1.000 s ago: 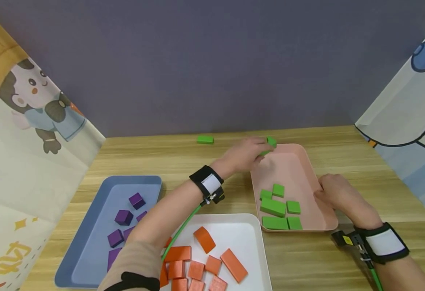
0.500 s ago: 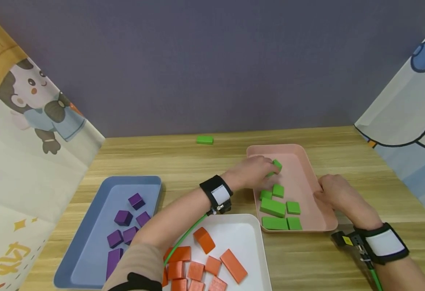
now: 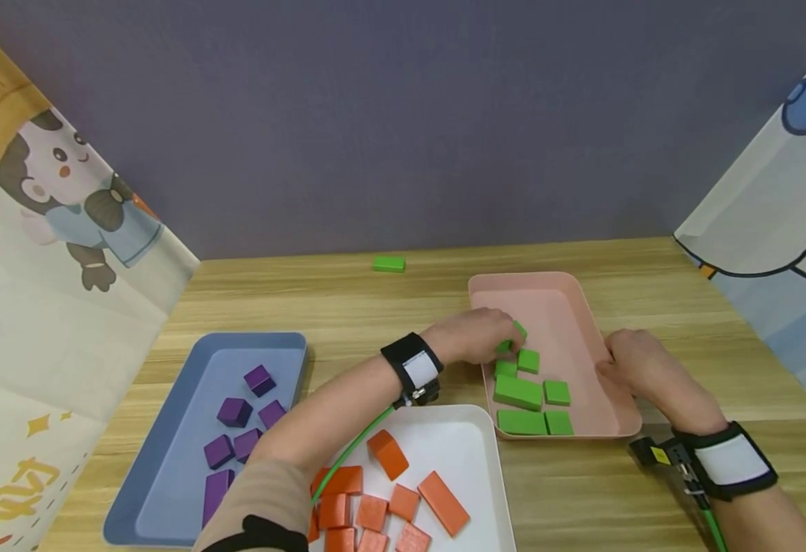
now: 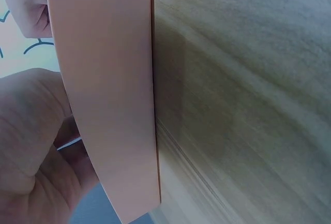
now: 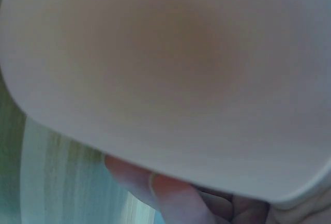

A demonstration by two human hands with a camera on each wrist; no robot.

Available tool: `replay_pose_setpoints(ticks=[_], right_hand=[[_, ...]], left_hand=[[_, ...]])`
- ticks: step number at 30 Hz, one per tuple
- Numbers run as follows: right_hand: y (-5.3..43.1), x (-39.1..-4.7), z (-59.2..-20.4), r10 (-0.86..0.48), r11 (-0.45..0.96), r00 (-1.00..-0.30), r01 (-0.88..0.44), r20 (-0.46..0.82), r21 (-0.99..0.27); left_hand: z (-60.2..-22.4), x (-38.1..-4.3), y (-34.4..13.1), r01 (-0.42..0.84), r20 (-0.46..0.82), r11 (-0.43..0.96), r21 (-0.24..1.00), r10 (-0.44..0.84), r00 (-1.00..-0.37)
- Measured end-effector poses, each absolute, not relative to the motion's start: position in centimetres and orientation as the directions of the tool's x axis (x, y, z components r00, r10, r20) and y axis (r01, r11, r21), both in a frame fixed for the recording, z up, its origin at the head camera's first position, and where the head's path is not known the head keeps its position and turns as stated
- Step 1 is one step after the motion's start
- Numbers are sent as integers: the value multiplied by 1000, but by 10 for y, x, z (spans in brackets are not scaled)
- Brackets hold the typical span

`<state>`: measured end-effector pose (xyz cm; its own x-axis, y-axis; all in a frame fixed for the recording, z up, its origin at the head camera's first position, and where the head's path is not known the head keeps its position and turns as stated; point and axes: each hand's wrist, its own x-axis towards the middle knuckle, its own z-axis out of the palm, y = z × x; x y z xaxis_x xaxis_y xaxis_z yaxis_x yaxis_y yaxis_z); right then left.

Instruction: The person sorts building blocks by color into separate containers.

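Note:
My left hand point(image 3: 475, 336) reaches over the left rim of the pink tray point(image 3: 547, 307) and pinches a green block point(image 3: 520, 329), which the fingers partly cover. Just in front of it, several green blocks lie on the tray's floor, among them a small square block point(image 3: 528, 361) and a longer block point(image 3: 517, 392). My right hand point(image 3: 640, 372) grips the tray's right rim. In the left wrist view the tray's side wall point(image 4: 103, 89) hides the held block. The right wrist view shows a blurred tray surface point(image 5: 155, 79) with right-hand fingers point(image 5: 178, 200) at its edge.
One green block point(image 3: 389, 264) lies at the table's back edge. A blue tray point(image 3: 168, 468) with purple blocks stands left, and a white tray point(image 3: 472, 437) with orange blocks is at the front. A dark panel point(image 3: 430, 130) stands behind the table.
My left hand has brought the green block from behind the tray's back left corner forward over the tray and lower toward the other green blocks. The right hand has stayed at the rim.

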<state>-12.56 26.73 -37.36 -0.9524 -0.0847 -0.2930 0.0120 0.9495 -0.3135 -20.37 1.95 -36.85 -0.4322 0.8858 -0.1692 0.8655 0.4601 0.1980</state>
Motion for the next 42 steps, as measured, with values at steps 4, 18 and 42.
replay_pose_setpoints(ticks=[4,18,42], right_hand=[[268,-124,-374,-84,949,-952,14,-295,-315],[271,-124,-372,-63,955,-957,26,-285,-296],[268,-121,-374,-85,950,-961,2,-263,-313]], left_hand=[[-366,-202,17,868,-186,455,198,887,-423],[-316,-224,-40,853,2,447,271,885,-465],[-398,-301,-129,398,-116,892,214,428,-896]])
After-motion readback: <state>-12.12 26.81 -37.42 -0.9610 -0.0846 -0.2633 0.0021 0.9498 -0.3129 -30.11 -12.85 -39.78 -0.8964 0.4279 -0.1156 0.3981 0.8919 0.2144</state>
